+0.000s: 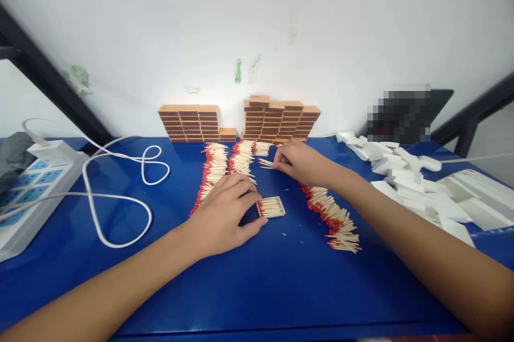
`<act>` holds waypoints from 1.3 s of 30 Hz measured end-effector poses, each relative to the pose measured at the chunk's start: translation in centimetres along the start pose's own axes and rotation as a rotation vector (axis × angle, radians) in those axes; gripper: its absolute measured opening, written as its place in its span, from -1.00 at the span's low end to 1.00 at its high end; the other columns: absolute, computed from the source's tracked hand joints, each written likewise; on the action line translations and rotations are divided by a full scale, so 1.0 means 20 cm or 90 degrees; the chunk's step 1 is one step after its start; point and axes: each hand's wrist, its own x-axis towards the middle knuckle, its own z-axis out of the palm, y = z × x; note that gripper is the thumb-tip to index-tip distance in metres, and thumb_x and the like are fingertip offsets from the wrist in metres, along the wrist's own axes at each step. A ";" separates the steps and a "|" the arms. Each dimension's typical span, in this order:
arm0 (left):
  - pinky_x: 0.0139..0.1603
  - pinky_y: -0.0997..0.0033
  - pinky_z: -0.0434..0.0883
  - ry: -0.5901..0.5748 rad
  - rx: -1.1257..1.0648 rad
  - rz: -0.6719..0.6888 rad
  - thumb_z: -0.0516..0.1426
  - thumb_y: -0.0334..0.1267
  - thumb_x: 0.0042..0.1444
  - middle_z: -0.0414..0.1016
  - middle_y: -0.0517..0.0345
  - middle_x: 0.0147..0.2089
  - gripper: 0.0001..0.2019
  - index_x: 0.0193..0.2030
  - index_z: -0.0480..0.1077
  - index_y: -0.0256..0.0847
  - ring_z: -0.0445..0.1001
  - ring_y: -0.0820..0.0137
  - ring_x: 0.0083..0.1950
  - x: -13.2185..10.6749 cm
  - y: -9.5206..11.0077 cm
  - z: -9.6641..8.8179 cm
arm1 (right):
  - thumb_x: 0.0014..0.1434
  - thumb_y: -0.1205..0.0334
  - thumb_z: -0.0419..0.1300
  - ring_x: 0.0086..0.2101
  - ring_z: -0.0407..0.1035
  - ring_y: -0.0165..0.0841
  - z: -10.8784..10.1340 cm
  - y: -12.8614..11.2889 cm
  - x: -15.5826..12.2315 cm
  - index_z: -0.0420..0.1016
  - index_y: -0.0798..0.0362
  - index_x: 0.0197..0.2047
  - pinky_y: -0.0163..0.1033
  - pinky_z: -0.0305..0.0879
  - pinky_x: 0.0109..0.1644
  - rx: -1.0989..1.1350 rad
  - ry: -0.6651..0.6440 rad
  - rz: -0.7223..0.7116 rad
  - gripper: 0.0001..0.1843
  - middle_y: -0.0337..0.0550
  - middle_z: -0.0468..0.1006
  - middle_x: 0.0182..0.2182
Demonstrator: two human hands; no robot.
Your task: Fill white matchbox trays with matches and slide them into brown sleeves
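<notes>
My left hand (pixel 227 211) rests on the blue table, thumb and fingers closed around the left end of a small matchbox tray (pixel 284 212). Red-headed matches (pixel 270 206) lie side by side in that tray, heads to the left. Beyond it, my right hand (pixel 295 161) pinches a few matches (pixel 265 162) between thumb and fingertips, their red heads pointing left. Long rows of loose matches stretch past both hands: a left row (pixel 214 162), a middle row (pixel 242 157) and a right row (pixel 333 219) partly under my right wrist.
Closed matchboxes stand in a left stack (pixel 190 123) and a right stack (pixel 279 120) against the wall. White empty trays (pixel 405 171) are heaped at right beside a dark pixelated object (pixel 425 117). At left are a power strip (pixel 44 187) and a looped white cable (pixel 90 192).
</notes>
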 end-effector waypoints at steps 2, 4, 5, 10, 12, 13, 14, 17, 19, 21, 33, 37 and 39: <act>0.32 -0.11 0.44 0.003 0.000 0.001 0.27 -0.12 0.34 0.61 -0.06 0.02 -0.74 0.04 0.58 -0.23 0.48 0.06 0.23 0.00 0.00 0.00 | 0.41 0.23 0.22 -0.14 0.41 -0.13 0.00 0.00 -0.06 0.56 0.05 -0.32 -0.10 0.26 -0.07 0.016 0.015 -0.007 -0.77 -0.04 0.64 -0.30; 0.32 -0.11 0.45 0.005 -0.002 0.002 0.27 -0.11 0.35 0.61 -0.05 0.02 -0.75 0.03 0.57 -0.21 0.48 0.08 0.22 0.00 0.00 0.00 | 0.42 0.21 0.22 -0.12 0.39 -0.13 0.01 -0.01 -0.09 0.56 0.05 -0.27 -0.09 0.26 -0.06 0.032 0.037 -0.019 -0.80 -0.03 0.63 -0.27; 0.32 -0.10 0.45 0.004 -0.002 0.002 0.27 -0.11 0.35 0.61 -0.05 0.02 -0.75 0.03 0.57 -0.21 0.49 0.08 0.22 0.00 0.00 0.00 | 0.42 0.22 0.22 -0.12 0.39 -0.13 0.02 -0.02 -0.11 0.57 0.06 -0.25 -0.09 0.27 -0.06 0.037 0.049 -0.021 -0.82 -0.03 0.62 -0.27; 0.32 -0.10 0.45 0.002 0.003 -0.001 0.27 -0.12 0.34 0.62 -0.04 0.02 -0.76 0.03 0.57 -0.20 0.49 0.07 0.21 0.00 0.00 0.00 | 0.40 0.27 0.25 -0.12 0.37 -0.14 0.06 -0.05 -0.11 0.54 0.07 -0.28 -0.07 0.27 -0.01 0.044 0.061 -0.050 -0.83 -0.02 0.59 -0.26; 0.32 -0.10 0.45 0.003 0.003 0.000 0.28 -0.12 0.33 0.62 -0.03 0.02 -0.76 0.03 0.57 -0.18 0.50 0.07 0.21 0.00 0.00 0.00 | 0.42 0.25 0.23 -0.14 0.36 -0.14 0.06 -0.06 -0.11 0.52 0.05 -0.30 -0.05 0.27 0.00 0.042 0.060 -0.070 -0.80 -0.02 0.58 -0.27; 0.31 -0.09 0.45 0.004 0.004 0.002 0.28 -0.12 0.33 0.62 -0.03 0.02 -0.76 0.03 0.57 -0.18 0.50 0.07 0.21 0.00 0.00 0.00 | 0.43 0.25 0.22 -0.14 0.35 -0.14 0.06 -0.06 -0.12 0.52 0.05 -0.29 -0.04 0.26 0.01 0.043 0.063 -0.079 -0.79 -0.02 0.58 -0.26; 0.31 -0.09 0.46 0.007 0.005 0.003 0.28 -0.12 0.33 0.62 -0.03 0.02 -0.76 0.03 0.57 -0.18 0.50 0.07 0.21 0.00 0.00 0.00 | 0.44 0.24 0.21 -0.14 0.35 -0.14 0.06 -0.06 -0.13 0.51 0.04 -0.29 -0.04 0.26 0.01 0.046 0.064 -0.087 -0.79 -0.03 0.58 -0.26; 0.32 -0.10 0.45 0.010 0.012 0.004 0.28 -0.12 0.33 0.62 -0.04 0.02 -0.76 0.03 0.57 -0.19 0.50 0.06 0.23 0.00 0.00 0.01 | 0.44 0.23 0.23 -0.14 0.35 -0.14 0.07 -0.06 -0.14 0.51 0.04 -0.27 -0.04 0.25 0.02 0.052 0.064 -0.105 -0.81 -0.05 0.59 -0.26; 0.34 -0.09 0.44 0.006 0.014 0.002 0.27 -0.11 0.34 0.62 -0.04 0.02 -0.75 0.04 0.57 -0.20 0.49 0.06 0.23 0.00 0.00 0.01 | 0.43 0.24 0.24 -0.15 0.36 -0.15 0.09 -0.06 -0.15 0.51 0.05 -0.27 -0.03 0.25 0.03 0.043 0.064 -0.111 -0.82 -0.05 0.59 -0.25; 0.35 -0.09 0.43 0.001 0.014 0.002 0.27 -0.11 0.35 0.62 -0.04 0.02 -0.75 0.04 0.57 -0.20 0.48 0.07 0.24 0.00 0.00 0.00 | 0.44 0.27 0.22 -0.16 0.37 -0.16 0.10 -0.05 -0.15 0.51 0.06 -0.27 -0.02 0.25 0.05 0.030 0.063 -0.118 -0.81 -0.03 0.60 -0.25; 0.29 -0.07 0.48 0.014 0.020 -0.008 0.29 -0.12 0.32 0.62 -0.03 0.02 -0.76 0.03 0.58 -0.18 0.51 0.08 0.21 0.01 0.01 -0.01 | 0.46 0.20 0.19 -0.18 0.39 -0.19 -0.05 -0.15 -0.27 0.49 0.00 -0.25 -0.05 0.29 -0.04 0.126 0.007 -0.157 -0.81 -0.08 0.58 -0.23; 0.29 -0.05 0.47 0.003 0.019 -0.011 0.28 -0.13 0.33 0.61 -0.03 0.02 -0.78 0.01 0.57 -0.19 0.50 0.08 0.21 0.01 0.01 -0.01 | 0.45 0.32 0.19 -0.17 0.41 -0.20 -0.05 -0.22 -0.31 0.50 0.01 -0.24 -0.05 0.29 -0.02 0.123 -0.047 -0.178 -0.83 -0.10 0.57 -0.25; 0.30 -0.05 0.47 -0.001 0.016 -0.013 0.28 -0.12 0.34 0.61 -0.03 0.03 -0.78 0.00 0.57 -0.19 0.50 0.09 0.22 0.01 0.01 -0.01 | 0.43 0.34 0.21 -0.15 0.42 -0.20 -0.04 -0.23 -0.32 0.52 0.02 -0.23 -0.06 0.30 -0.03 0.119 -0.065 -0.169 -0.85 -0.10 0.57 -0.24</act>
